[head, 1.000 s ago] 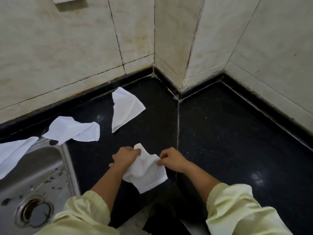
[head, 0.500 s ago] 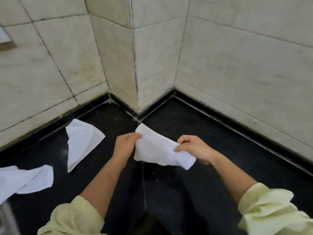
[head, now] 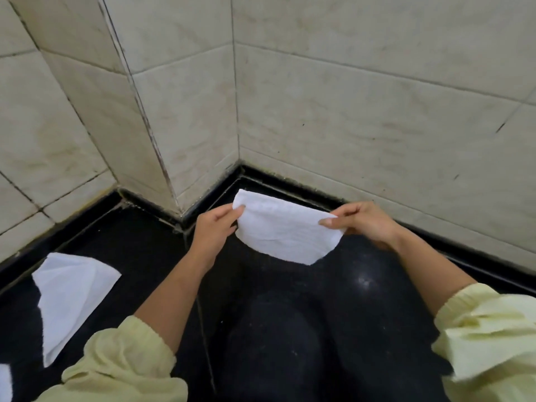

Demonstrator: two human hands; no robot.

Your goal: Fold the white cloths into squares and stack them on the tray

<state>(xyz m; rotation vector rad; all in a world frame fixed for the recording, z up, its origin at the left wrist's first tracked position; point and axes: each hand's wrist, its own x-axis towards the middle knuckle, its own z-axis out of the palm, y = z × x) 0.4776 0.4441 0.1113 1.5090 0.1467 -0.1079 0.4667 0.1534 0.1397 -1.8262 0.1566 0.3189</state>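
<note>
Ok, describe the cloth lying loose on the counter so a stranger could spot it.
Find the black counter under the tiled walls. On its left part, beside the left sleeve, lies a white cloth. Unlike the held cloth near the corner, nobody touches it and it tapers to a point.

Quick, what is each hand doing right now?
Left hand: pinches the left top corner of the white cloth.
Right hand: pinches the right top corner of that cloth.
</note>
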